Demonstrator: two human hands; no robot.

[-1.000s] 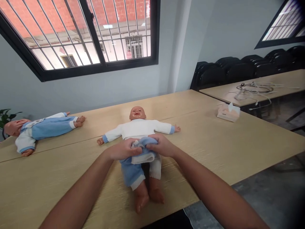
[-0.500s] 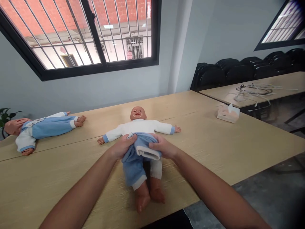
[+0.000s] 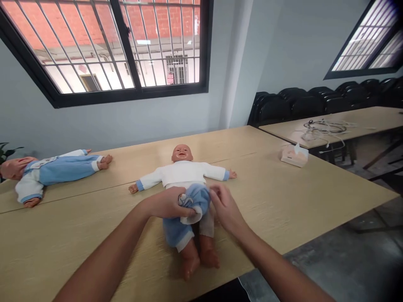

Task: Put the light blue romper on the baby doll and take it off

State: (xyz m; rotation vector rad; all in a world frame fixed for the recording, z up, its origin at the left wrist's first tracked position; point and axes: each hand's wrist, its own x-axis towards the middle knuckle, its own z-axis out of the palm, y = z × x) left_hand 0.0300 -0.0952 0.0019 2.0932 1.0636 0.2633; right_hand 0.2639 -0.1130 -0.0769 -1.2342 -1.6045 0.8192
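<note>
On the doll [image 3: 183, 172], crumpled blue trousers [image 3: 201, 195], 2 white cuffs [image 3: 194, 217].

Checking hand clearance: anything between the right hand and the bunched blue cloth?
Nothing visible. The right hand is at the edge of the bunched blue cloth; exact contact is unclear. The left hand grips the cloth from the opposite side, not in between.

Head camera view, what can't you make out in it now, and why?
In the head view:
Left hand: some fingers hidden behind the light-blue cloth garment with white trim.
Right hand: fingertips curled and blurred; whether they pinch the garment is unclear.
Plastic doll in a white top: waist covered by garment and left hand.
Dark-green leafy plant: cut off by the left edge.
</note>
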